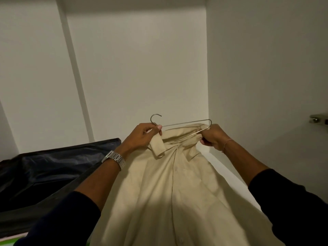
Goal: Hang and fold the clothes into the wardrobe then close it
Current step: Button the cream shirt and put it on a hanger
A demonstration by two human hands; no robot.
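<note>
A cream button-up shirt (170,189) hangs down in front of me inside the white wardrobe (138,68). A thin metal hanger (186,123) lies across its collar, hook up at the left. My left hand (142,134) grips the hanger just below the hook, together with the collar's left flap. My right hand (212,134) holds the hanger's right end and the collar fabric there. The hanger's lower wire runs into the neck opening.
A dark fabric storage box (44,174) stands at the left inside the wardrobe. A white shelf or floor panel (230,171) shows to the right of the shirt. A metal hinge (318,118) sits on the right side wall.
</note>
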